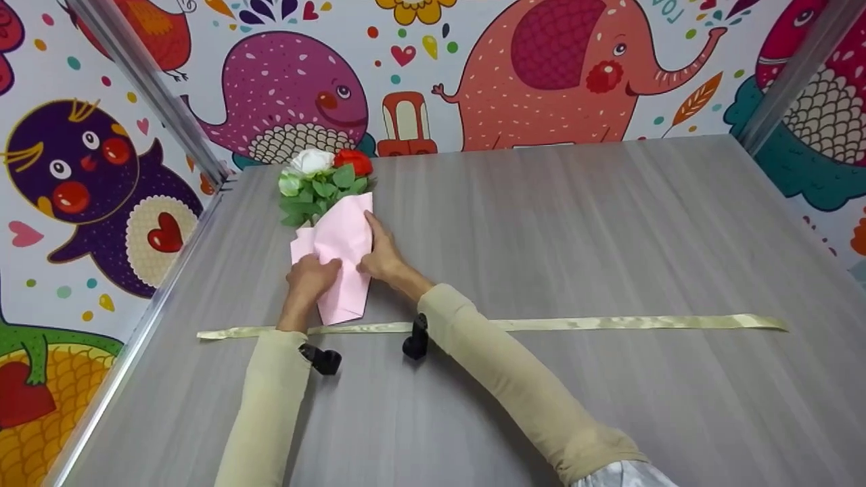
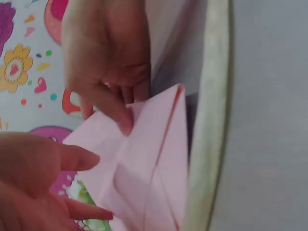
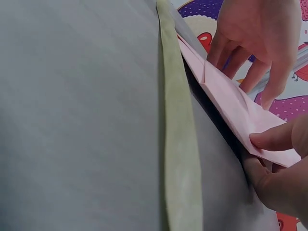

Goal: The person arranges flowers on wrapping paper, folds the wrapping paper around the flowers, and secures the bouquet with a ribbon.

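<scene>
A pink paper wrap (image 1: 342, 253) lies on the grey table (image 1: 575, 223) at the back left, folded around a small bunch of flowers (image 1: 321, 176) with white and red blooms and green leaves. My left hand (image 1: 312, 274) rests its fingertips on the wrap's left fold. My right hand (image 1: 379, 253) pinches the wrap's right edge; in the right wrist view its thumb (image 3: 272, 139) lies on top of the pink paper (image 3: 231, 103) with fingers beneath. A pale cream ribbon (image 1: 575, 323) lies flat across the table, under the wrap's lower tip. The ribbon (image 2: 207, 120) runs beside the paper (image 2: 154, 163).
Walls with colourful animal pictures (image 1: 555, 74) close in the table on the back, left and right, with metal posts (image 1: 155, 88) at the corners. The table's wood-grain surface stretches to the right of the wrap and in front of the ribbon.
</scene>
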`<state>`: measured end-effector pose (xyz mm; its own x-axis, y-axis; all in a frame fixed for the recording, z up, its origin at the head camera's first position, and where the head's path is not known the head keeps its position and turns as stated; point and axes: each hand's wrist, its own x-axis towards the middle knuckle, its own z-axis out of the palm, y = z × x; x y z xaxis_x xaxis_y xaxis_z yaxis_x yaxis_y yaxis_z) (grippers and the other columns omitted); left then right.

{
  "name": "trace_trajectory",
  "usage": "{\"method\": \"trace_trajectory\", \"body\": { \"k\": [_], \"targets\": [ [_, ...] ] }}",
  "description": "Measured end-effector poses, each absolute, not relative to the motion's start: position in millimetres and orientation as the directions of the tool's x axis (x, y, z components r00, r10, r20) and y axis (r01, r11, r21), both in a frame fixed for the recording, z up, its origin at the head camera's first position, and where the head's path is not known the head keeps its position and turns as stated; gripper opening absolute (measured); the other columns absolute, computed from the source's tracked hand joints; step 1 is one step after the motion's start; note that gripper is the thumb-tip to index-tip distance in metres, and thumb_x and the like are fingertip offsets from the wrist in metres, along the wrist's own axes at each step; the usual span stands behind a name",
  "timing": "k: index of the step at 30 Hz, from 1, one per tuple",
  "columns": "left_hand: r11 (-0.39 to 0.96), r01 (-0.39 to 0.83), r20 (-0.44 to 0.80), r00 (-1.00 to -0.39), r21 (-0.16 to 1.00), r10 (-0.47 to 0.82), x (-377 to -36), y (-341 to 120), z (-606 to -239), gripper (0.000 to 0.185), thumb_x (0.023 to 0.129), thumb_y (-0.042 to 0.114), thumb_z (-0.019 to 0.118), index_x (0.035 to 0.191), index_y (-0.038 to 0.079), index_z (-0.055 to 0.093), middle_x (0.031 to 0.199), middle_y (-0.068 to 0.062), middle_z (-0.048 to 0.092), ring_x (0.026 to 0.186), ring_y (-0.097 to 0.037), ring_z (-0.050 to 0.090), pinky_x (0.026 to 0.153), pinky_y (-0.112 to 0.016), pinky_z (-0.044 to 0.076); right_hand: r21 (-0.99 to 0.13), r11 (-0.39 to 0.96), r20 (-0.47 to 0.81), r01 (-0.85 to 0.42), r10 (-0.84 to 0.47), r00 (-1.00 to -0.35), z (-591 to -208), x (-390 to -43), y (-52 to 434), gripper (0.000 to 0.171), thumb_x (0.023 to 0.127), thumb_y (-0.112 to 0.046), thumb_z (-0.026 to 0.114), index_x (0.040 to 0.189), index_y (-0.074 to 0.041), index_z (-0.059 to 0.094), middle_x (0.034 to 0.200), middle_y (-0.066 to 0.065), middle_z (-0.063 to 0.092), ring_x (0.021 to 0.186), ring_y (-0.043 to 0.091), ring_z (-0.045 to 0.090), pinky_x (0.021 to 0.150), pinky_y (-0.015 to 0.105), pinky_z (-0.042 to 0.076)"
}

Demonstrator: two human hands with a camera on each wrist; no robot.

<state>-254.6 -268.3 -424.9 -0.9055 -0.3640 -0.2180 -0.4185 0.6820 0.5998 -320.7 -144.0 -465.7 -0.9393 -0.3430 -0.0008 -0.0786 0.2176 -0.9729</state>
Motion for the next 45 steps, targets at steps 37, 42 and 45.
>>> {"method": "trace_trajectory", "body": {
  "k": [37,42,45],
  "targets": [
    [0.202,-0.482,-0.368,-0.828,0.853,-0.423,-260.2,-247.2,-425.7,0.038,0.098,0.018,0.05,0.122,-0.01,0.054,0.085,-0.006,0.051,0.068,-0.011,0.053,0.065,-0.025,0.047,-0.992,0.114,-0.084,0.045,-0.366,-0.927,-461.7,-324.7,-110.2,0.119,0.067,0.022,0.064,0.163,-0.024,0.008,0.168,0.014,0.017,0.149,0.027,0.029,0.108,0.037,0.046],
    [0.219,-0.47,-0.352,-0.837,0.855,-0.42,-258.8,-249.2,-428.4,0.036,0.095,0.01,0.049,0.122,-0.013,0.054,0.092,-0.009,0.051,0.072,-0.012,0.054,0.068,-0.023,0.048,-0.994,0.088,-0.092,0.062,-0.387,-0.917,-457.2,-323.6,-114.2,0.122,0.069,0.02,0.07,0.163,-0.02,0.002,0.17,0.013,0.01,0.153,0.027,0.022,0.117,0.037,0.036],
    [0.228,-0.47,-0.352,-0.839,0.853,-0.415,-258.8,-248.3,-429.7,0.034,0.095,0.009,0.049,0.121,-0.012,0.056,0.094,-0.01,0.053,0.072,-0.011,0.055,0.067,-0.022,0.048,-0.994,0.08,-0.098,0.073,-0.376,-0.922,-458.2,-321.7,-116.9,0.125,0.069,0.022,0.071,0.163,-0.022,0.0,0.17,0.013,0.008,0.152,0.029,0.024,0.114,0.037,0.041]
  ]
}}
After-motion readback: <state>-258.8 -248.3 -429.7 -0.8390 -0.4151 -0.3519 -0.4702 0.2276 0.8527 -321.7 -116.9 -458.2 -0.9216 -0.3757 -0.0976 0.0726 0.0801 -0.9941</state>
